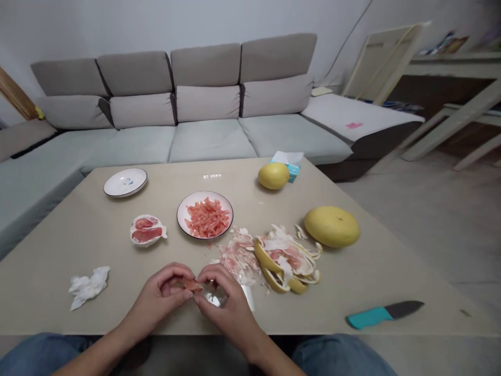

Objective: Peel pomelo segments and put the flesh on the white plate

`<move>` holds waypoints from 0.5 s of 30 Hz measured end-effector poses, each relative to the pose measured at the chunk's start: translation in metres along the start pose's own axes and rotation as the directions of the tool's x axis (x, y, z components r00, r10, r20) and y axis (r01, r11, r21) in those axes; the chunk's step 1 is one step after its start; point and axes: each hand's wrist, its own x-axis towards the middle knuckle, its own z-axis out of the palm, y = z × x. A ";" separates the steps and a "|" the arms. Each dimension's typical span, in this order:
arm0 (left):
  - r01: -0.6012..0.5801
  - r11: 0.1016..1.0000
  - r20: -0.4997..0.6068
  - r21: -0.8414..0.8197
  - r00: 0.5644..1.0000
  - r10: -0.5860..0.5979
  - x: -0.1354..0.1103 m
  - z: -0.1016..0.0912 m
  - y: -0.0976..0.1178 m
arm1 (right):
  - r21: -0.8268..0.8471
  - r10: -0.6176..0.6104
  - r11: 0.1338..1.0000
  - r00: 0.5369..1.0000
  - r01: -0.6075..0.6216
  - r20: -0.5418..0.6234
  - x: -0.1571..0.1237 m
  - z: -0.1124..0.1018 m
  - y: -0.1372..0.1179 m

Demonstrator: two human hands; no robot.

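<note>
Between my two hands, just above the table's near side, is a small pink piece of pomelo flesh. My left hand is closed around one side of it. The thumb and fingers of my right hand pinch its other edge. A white plate beyond my hands bears a heap of torn pomelo flesh. To its left, a small white dish holds larger pink segments. Right of my hands lie pale membrane scraps and a pile of yellow peel.
Two whole yellow pomelos stand at the right, the farther one by a blue tissue box. A teal-handled knife lies near the front edge. A crumpled tissue and a dark-rimmed plate are at the left.
</note>
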 end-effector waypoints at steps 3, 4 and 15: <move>-0.078 0.993 -0.029 0.085 0.996 0.081 -0.003 -0.008 -0.002 | -0.038 -0.031 0.999 0.998 0.033 0.047 -0.002 0.002 0.001; -0.089 0.990 -0.027 0.114 0.995 0.092 -0.004 -0.010 -0.001 | -0.051 -0.044 0.998 0.998 0.046 0.054 -0.002 0.002 0.000; -0.144 0.949 -0.009 0.280 0.988 0.153 -0.010 -0.002 -0.002 | -0.204 -0.167 0.961 0.980 0.186 0.108 -0.009 -0.001 0.002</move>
